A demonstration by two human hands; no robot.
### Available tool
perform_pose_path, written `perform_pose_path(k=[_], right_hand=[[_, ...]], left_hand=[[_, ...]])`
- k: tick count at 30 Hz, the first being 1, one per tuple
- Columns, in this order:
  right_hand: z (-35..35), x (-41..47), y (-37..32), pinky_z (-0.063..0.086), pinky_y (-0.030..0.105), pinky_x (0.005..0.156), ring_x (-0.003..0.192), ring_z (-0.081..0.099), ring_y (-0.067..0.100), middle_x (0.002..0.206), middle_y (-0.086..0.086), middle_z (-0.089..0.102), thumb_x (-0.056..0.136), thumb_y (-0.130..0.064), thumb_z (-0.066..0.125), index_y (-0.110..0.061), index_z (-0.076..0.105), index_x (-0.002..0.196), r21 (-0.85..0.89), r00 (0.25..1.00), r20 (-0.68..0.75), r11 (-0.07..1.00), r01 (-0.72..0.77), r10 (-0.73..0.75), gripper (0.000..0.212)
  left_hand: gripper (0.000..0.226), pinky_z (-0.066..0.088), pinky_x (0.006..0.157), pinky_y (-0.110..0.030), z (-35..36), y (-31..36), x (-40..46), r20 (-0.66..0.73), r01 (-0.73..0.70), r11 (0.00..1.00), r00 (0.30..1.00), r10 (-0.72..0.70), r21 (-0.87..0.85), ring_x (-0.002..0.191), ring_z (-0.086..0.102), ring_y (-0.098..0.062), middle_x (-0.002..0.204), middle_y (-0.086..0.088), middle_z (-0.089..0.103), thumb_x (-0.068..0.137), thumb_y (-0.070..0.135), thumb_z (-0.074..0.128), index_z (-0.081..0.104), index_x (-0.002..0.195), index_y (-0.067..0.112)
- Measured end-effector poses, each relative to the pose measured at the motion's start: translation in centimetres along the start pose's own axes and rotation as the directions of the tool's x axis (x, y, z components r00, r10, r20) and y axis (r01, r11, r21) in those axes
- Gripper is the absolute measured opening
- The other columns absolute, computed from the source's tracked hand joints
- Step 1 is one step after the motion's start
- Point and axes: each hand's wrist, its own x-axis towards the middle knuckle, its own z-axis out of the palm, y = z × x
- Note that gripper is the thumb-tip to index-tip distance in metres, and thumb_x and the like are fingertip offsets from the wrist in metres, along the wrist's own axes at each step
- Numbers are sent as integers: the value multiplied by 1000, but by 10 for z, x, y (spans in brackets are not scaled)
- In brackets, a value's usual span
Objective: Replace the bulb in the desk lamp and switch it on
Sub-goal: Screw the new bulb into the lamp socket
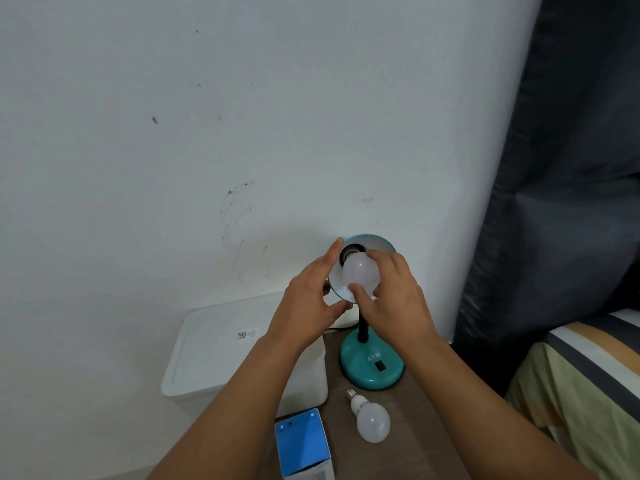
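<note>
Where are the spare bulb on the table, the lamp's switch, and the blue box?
spare bulb [374,423], head view, on its white globe.
lamp's switch [381,366], head view, on the black rocker in the teal base.
blue box [302,443], head view, on its blue top face.

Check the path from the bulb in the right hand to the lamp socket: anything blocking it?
Nothing visible. The bulb held by the right hand sits inside the shade, its base right at the socket. The left hand grips the shade's rim from the side, outside that path. Whether the threads have engaged is hidden.
</note>
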Motion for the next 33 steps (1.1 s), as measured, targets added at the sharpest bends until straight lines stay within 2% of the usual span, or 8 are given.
perform_pose_path(k=[2, 5, 11, 14, 17, 22, 27, 33], right_hand=[[0, 1, -2, 45, 27, 76, 100, 57, 20, 123, 2, 50, 86, -44, 65, -16, 46, 128, -26, 999, 0, 998, -54, 54, 54], [0, -1, -3, 46, 27, 73, 101, 57, 22, 124, 4, 48, 84, -46, 66, -17, 43, 129, -37, 1000, -6, 999, 6, -6, 58], [-2, -5, 4, 52, 31, 85, 114, 55, 23, 141, 3, 40, 85, -27, 69, -24, 42, 140, -55, 990, 63, 990, 127, -124, 62], [-3, -2, 3, 48, 32, 85, 110, 56, 23, 131, 4, 51, 89, -36, 64, -19, 45, 136, -28, 999, 26, 999, 28, -28, 54], [-4, 0, 1, 47, 31, 84, 108, 56, 22, 129, 4, 51, 85, -48, 65, -18, 43, 135, -57, 999, 26, 998, -32, 33, 62], [-4, -5, 3, 52, 32, 82, 109, 57, 24, 134, 2, 46, 84, -28, 70, -21, 43, 137, -77, 992, 56, 990, 119, -115, 60], [-5, -2, 2, 46, 30, 83, 108, 57, 22, 129, 3, 54, 88, -48, 62, -19, 43, 135, -70, 998, 29, 996, -56, 58, 59], [-8, -4, 2, 48, 30, 84, 114, 56, 21, 136, 0, 49, 85, -31, 70, -20, 46, 136, -67, 992, 55, 991, 114, -111, 58]], left_hand=[[99, 53, 94, -25, 0, 0, 0, 2, 4, 1000, 1000, -4, -1, 106, 57, -6, 133, 14, 55, 80, 25, 82, 18, 152, 50], [98, 53, 93, -24, -1, 1, 0, 1, 0, 1000, 1000, 0, 5, 103, 58, -6, 131, 14, 55, 81, 27, 81, 18, 152, 51], [101, 53, 92, -26, -1, 0, 0, 11, 10, 1000, 1000, -10, 13, 100, 59, -7, 128, 17, 55, 80, 24, 81, 16, 152, 53], [102, 53, 93, -25, -1, 0, -1, 13, 14, 1000, 1000, -14, -3, 101, 59, -6, 130, 16, 55, 79, 23, 82, 17, 152, 52], [99, 53, 93, -25, -1, 0, -1, 8, 14, 1000, 1000, -14, -7, 101, 58, -6, 132, 16, 54, 80, 25, 81, 18, 152, 52], [101, 53, 92, -24, 0, -1, -1, 6, 26, 1000, 1000, -26, -10, 102, 58, -6, 130, 18, 54, 79, 24, 82, 18, 152, 52], [101, 52, 94, -22, -1, -1, -2, 3, 23, 1000, 1000, -23, -18, 104, 58, -5, 132, 17, 54, 79, 23, 82, 18, 152, 52], [101, 51, 93, -19, 0, -1, -2, 2, 15, 1000, 1000, -15, -4, 102, 59, -6, 132, 15, 55, 80, 23, 82, 17, 152, 52]])
